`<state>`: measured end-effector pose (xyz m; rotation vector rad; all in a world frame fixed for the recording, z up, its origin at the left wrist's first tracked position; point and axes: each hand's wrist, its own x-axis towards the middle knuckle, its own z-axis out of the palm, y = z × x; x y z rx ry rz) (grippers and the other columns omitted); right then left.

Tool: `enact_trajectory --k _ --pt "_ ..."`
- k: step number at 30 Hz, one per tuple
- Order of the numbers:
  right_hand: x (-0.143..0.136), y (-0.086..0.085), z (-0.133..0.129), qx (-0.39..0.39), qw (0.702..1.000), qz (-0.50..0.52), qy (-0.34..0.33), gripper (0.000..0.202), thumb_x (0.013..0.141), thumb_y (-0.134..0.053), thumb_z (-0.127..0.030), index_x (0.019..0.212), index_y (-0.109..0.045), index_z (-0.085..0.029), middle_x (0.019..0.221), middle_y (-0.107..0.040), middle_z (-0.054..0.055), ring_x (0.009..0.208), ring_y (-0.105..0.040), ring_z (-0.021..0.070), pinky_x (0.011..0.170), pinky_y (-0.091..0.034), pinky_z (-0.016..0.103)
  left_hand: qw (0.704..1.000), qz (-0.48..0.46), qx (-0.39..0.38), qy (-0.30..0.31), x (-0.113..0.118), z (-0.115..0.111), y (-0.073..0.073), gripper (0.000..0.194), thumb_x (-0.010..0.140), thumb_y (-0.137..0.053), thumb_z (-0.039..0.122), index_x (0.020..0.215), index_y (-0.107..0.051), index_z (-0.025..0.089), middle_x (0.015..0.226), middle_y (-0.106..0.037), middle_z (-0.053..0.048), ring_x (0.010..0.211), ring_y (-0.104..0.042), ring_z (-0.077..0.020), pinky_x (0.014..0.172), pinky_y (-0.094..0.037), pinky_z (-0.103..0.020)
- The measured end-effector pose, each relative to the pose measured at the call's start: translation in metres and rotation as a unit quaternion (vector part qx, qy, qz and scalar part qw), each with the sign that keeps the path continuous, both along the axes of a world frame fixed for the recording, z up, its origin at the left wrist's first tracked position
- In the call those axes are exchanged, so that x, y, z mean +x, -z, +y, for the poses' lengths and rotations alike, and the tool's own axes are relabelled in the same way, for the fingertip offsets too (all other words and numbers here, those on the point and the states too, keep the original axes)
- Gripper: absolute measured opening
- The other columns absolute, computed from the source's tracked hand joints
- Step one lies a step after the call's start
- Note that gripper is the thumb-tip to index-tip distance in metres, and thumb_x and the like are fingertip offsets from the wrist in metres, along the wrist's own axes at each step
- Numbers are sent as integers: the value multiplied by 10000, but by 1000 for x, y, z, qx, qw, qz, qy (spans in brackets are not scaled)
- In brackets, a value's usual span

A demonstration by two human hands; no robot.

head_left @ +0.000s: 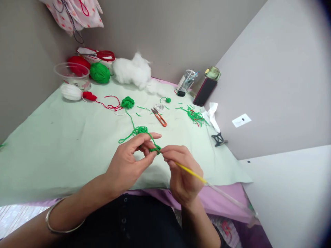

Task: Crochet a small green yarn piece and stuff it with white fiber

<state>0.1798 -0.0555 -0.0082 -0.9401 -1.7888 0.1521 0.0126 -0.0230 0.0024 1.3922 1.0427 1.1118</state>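
My left hand (131, 158) pinches a small piece of green crochet work (155, 149) between thumb and fingers, with green yarn running over the raised index finger. In my right hand (183, 168) is a crochet hook with a yellow handle (191, 171); its tip meets the green piece, though the fingers partly hide it. Loose green yarn (141, 130) lies just beyond my left hand. From there a strand leads back to a small green yarn ball (127, 102). Orange thread snips (159, 117) rest on the cloth beyond my hands.
At the back left stand a clear plastic tub (73, 77), red yarn (79, 65), a green skein (100, 72) and red-handled scissors (105, 55). White stuffing (133, 70) sits against the wall. Green yarn scraps (196, 116), a phone (205, 91) and a black clip (219, 139) are at right.
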Motion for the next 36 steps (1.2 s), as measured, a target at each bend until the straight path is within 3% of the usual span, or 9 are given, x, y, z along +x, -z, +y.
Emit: enact_trajectory --k 4,8,12,15,17,21,24,33,36 --pt "-7 16 1 106 982 -119 97 312 970 -601 -68 1197 -705 -254 1056 -768 75 856 -692 173 711 -601 315 998 -33 -43 26 0 -2 0 393 853 -745 172 1243 -717 212 882 -651 15 779 -615 -131 793 -531 -276" --pt "-11 30 3 162 973 -92 139 361 939 -655 -56 1202 -749 -285 1094 -742 74 926 -690 192 754 -609 337 960 -188 -180 107 -1 -2 3 464 877 -797 255 1326 -684 231 855 -628 31 752 -590 -106 746 -499 -237" --pt "-7 21 2 53 993 79 72 261 1018 -578 -153 1147 -760 -288 1002 -750 60 880 -699 192 699 -587 349 900 -292 -285 156 -4 5 3 450 846 -850 279 1278 -741 211 808 -549 39 653 -455 -60 605 -405 -187" --pt "-4 10 4 -53 965 255 11 223 1048 -545 -203 1044 -760 -263 854 -724 22 736 -649 154 643 -532 318 920 -273 -245 136 -5 8 2 398 847 -850 248 1238 -775 238 816 -545 38 688 -462 -68 636 -415 -185" --pt "-5 8 6 -101 944 311 -32 195 1044 -575 -235 998 -762 -264 846 -722 9 753 -652 148 683 -535 315 941 -241 -196 135 -5 7 3 394 866 -833 243 1255 -773 276 847 -563 33 758 -507 -88 706 -446 -198" --pt "-10 13 9 -133 941 305 -63 170 1024 -622 -247 1001 -789 -267 938 -768 21 947 -711 174 847 -575 341 958 -190 -158 146 -1 2 8 364 911 -799 281 1272 -760 320 939 -606 22 922 -561 -119 877 -471 -233" --pt "-12 16 8 -146 932 324 -69 173 1023 -623 -235 1015 -792 -271 929 -763 9 881 -712 151 787 -572 308 957 -209 -162 117 1 0 8 396 887 -822 262 1272 -751 324 963 -611 25 972 -577 -126 946 -471 -253" --pt "-1 5 13 -227 854 457 -104 197 993 -679 -344 869 -787 -234 777 -705 -14 638 -644 95 623 -528 236 894 -299 -260 209 -6 7 5 372 831 -806 229 1200 -819 268 927 -606 -5 809 -515 -105 730 -474 -203" --pt "-4 6 13 -237 850 453 -129 198 1003 -662 -361 886 -782 -256 777 -706 -15 655 -629 104 631 -519 243 908 -282 -242 194 -3 4 7 349 851 -812 228 1191 -820 303 917 -622 2 838 -547 -107 797 -484 -210"
